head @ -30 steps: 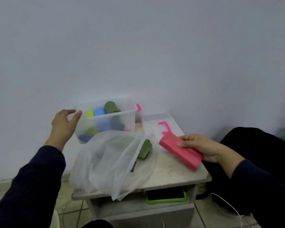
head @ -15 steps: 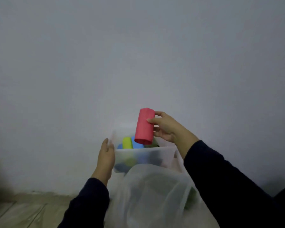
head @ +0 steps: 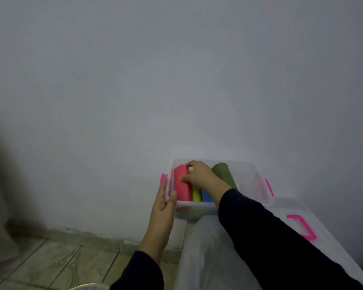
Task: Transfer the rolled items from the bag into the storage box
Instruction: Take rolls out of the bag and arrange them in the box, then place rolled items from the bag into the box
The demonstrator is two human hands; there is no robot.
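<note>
A clear storage box [head: 254, 181] with pink latches stands against the wall. Inside it lie a red roll [head: 182, 187], a lime roll [head: 196, 195], a blue roll [head: 206, 197] and a dark green roll [head: 224, 174]. My right hand [head: 199, 174] reaches into the box and grips the red roll at the box's left side. My left hand [head: 164, 204] lies flat with straight fingers against the box's left outer wall. The translucent white bag [head: 203, 254] sits in front of the box, under my right sleeve; its contents are hidden.
The box's clear lid [head: 314, 231] with a pink latch lies to the right. A plain wall rises right behind the box. Tiled floor [head: 40, 266] shows at the lower left, with a dark curtain-like shape at the left edge.
My right hand has lowered the red roll from above the box down into its left side. My left hand has stayed at the box's left wall. The view has shifted closer.
</note>
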